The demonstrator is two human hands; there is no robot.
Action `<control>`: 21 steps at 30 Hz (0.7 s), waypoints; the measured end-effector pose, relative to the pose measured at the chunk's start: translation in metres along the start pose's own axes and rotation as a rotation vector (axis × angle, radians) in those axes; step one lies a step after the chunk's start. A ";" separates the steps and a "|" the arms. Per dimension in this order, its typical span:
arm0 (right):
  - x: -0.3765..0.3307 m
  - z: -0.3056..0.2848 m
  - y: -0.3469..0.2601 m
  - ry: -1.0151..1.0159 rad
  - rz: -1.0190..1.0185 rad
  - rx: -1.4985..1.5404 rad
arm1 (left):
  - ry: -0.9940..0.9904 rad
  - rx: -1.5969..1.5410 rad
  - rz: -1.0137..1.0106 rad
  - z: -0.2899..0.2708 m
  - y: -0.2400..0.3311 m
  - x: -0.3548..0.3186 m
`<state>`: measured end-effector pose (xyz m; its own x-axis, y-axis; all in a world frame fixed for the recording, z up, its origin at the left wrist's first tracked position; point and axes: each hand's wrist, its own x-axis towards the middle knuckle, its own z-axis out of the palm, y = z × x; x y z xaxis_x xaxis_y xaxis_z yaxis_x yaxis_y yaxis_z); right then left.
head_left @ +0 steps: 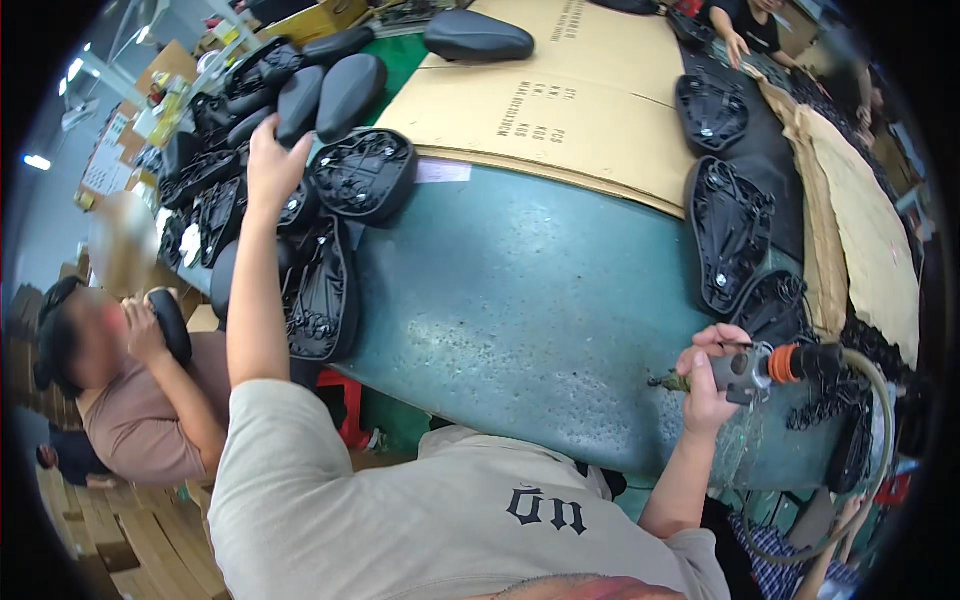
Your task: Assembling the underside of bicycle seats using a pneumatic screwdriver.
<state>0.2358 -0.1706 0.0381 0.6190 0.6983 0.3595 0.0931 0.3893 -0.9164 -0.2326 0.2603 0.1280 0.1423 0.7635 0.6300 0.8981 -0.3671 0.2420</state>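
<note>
My left hand [274,168] reaches over the pile of black bike saddles at the left, its thumb spread from the fingers and nothing visibly held. Near its fingertips lie smooth black saddles [351,97]; I cannot tell whether it touches one. Beside the wrist, an upturned saddle [364,176] shows its ribbed underside. My right hand [708,385] is wrapped around a grey air tool [742,374] with an orange collar, held over the right of the table. Its narrow tip points left, and a hose [886,420] runs from its back end.
The green worktable [500,300] carries flat cardboard [560,90] at its far side, with a saddle [478,36] on it. Upturned saddles [728,235] line the right. A person [150,390] at the left holds a saddle; another [745,30] works at the far right.
</note>
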 end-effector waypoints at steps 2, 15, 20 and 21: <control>0.002 -0.003 0.002 0.018 0.002 -0.027 | -0.024 -0.610 0.296 -0.049 0.138 -0.010; -0.008 0.009 0.016 0.027 -0.059 -0.065 | 0.438 -0.673 1.203 -0.242 0.232 -0.003; -0.020 -0.054 0.061 0.011 -0.089 -0.144 | 0.546 -0.428 1.411 -0.384 0.215 0.067; 0.005 -0.080 0.082 -0.198 -0.193 -0.056 | 0.595 -0.386 1.451 -0.380 0.236 0.051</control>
<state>0.3088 -0.1830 -0.0493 0.4219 0.7202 0.5508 0.2406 0.4968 -0.8338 -0.1710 0.0110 0.4976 0.4793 -0.5984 0.6420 -0.0087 -0.7347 -0.6783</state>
